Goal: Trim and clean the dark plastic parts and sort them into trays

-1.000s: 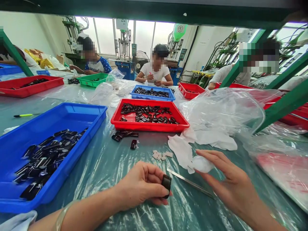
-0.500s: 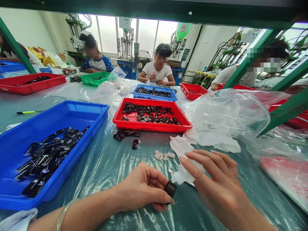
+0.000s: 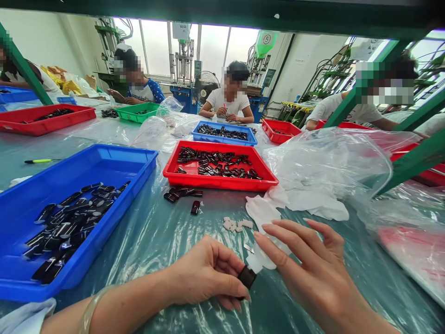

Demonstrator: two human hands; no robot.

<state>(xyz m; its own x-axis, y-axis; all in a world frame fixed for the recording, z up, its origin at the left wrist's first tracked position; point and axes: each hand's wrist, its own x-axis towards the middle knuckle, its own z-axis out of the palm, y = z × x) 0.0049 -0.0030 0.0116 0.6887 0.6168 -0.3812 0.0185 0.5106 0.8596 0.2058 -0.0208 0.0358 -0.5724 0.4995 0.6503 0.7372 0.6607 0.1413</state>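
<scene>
My left hand (image 3: 212, 273) is closed around a small glossy dark plastic piece (image 3: 247, 277), pinched between thumb and fingers. Against the piece's upper end lies a translucent white bit (image 3: 255, 264); whether it is attached cannot be told. My right hand (image 3: 313, 264) hovers just to the right, fingers stretched out and apart, its thumb hidden beneath. A white cloth (image 3: 260, 213) lies beyond its fingertips. Small pale chips (image 3: 236, 225) and a thin flat silvery piece (image 3: 248, 249) rest on the plastic sheet near both hands. One similar dark piece (image 3: 195, 207) lies farther off.
A large blue tray (image 3: 139, 171) of dark pieces stands at left. Ahead is a red tray (image 3: 222, 183) with more, and a smaller blue tray (image 3: 222, 140) behind it. Clear plastic bags (image 3: 330, 157) spread at right by a green post (image 3: 410, 162). Several co-workers sit across the table.
My left hand has turned the dark piece slightly, its tip rising a little to the right. The fingers of my right hand have shifted left, closer to it. A co-worker at far left has raised a hand.
</scene>
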